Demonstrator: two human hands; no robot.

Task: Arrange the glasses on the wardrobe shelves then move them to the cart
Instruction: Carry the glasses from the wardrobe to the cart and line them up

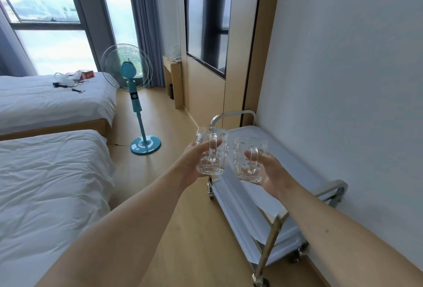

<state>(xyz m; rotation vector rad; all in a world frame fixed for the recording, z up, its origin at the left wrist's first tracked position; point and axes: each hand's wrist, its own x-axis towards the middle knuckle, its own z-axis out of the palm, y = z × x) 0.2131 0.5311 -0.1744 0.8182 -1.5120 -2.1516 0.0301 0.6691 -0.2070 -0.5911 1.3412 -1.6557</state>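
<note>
Two glass mugs, left mug (211,151) gripped by left hand (194,160), right mug (249,160) by right hand (267,170), above cart (297,186)

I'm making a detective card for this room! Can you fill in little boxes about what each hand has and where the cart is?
left hand: holds left glass mug
right hand: holds right glass mug
cart: below the mugs, beside the wall
mugs set down: not yet
fan: on floor near beds
</note>
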